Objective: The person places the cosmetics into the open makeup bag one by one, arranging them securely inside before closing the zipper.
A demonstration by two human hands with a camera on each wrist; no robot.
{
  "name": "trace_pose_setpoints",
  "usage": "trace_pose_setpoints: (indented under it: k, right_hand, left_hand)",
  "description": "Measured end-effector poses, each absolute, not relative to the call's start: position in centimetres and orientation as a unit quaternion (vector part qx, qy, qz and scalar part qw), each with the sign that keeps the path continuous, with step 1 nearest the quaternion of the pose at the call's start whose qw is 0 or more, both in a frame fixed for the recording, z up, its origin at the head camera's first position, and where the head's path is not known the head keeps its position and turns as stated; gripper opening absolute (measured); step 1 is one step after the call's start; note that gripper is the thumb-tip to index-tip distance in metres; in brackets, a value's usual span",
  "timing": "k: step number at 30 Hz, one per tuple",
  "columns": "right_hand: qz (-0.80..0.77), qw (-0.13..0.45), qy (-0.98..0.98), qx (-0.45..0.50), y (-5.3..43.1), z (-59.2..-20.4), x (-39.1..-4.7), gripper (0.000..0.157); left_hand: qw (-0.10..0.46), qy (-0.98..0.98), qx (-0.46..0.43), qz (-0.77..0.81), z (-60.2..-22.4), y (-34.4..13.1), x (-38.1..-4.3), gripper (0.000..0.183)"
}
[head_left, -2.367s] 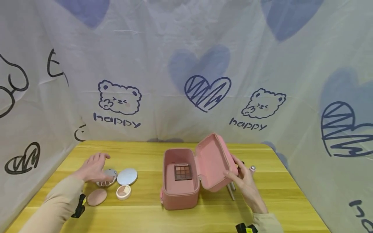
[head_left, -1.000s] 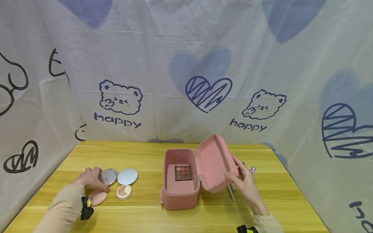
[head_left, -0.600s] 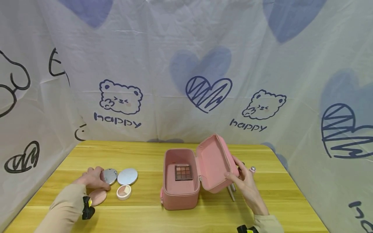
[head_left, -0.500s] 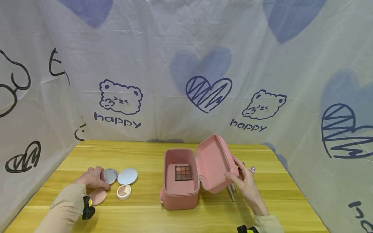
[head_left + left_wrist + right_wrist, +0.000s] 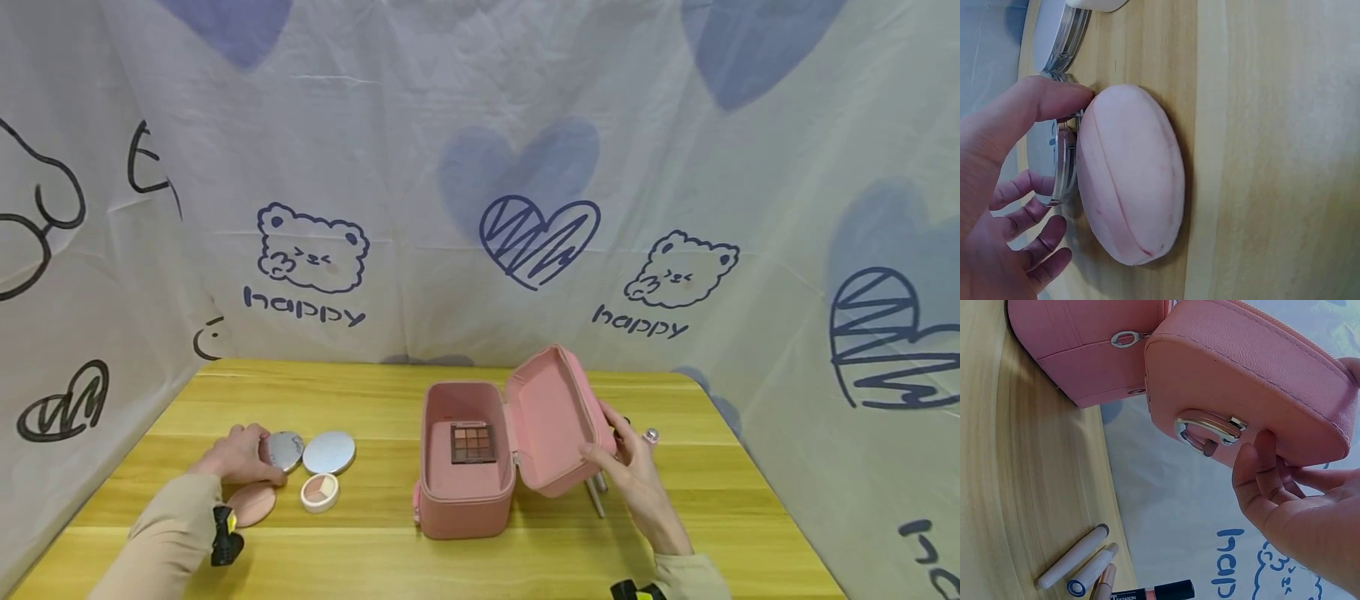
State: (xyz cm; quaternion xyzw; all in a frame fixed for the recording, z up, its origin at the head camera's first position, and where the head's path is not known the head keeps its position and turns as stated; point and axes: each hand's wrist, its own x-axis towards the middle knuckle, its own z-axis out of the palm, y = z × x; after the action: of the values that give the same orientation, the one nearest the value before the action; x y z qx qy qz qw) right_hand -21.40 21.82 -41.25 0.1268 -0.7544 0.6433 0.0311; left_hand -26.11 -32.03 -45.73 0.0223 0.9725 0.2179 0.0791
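At the table's left, my left hand grips a round silver compact by its edge, thumb on the near side and fingers on the far side. A pink powder puff lies right beside that thumb. To the right are a second round compact with a pale silver lid and a small white pot with three colour sections. My right hand holds the raised lid of a pink cosmetic case, thumb at its rim and fingers against its outside. An eyeshadow palette lies inside the case.
Behind the lid, several slim cosmetic tubes lie on the wooden table. A black-capped tube is among them. The lid's outside carries a handle. A printed cloth hangs behind the table.
Over two seconds ago my left hand hovered over the compact with spread fingers; it then came lower and nearer and took its edge. My right hand and the lid have stayed put.
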Motion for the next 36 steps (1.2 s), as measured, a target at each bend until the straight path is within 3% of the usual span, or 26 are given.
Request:
trace_pose_setpoints:
  k: [8,22,36]
  right_hand:
    - [0.645,0.037,-0.751,0.135,21.8,-41.3,-21.4,0.071]
    - [0.647,0.028,-0.751,0.133,21.8,-41.3,-21.3,0.072]
    - [0.644,0.041,-0.75,0.146,21.8,-41.4,-21.3,0.071]
  left_hand:
    - [0.033,0.965,0.023,0.259,-46.1,-32.3,-26.4,0.077]
    - [-0.101,0.958,0.046,0.263,-46.5,-32.1,-26.8,0.082]
    - [-0.107,0.944,0.064,0.306,-43.6,-28.6,-28.0,0.079]
